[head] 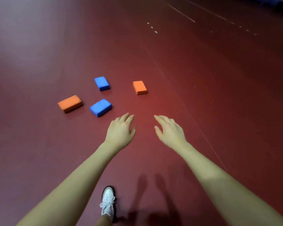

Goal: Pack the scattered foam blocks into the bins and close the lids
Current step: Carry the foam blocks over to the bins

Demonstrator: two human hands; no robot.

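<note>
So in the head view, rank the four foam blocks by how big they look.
1. Near orange block and near blue block, alike.
2. Far blue block and far orange block, alike; distance probably shrinks them.

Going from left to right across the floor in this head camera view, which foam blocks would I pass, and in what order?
Left orange block → near blue block and far blue block, which overlap left to right so their order is unclear → right orange block.
</note>
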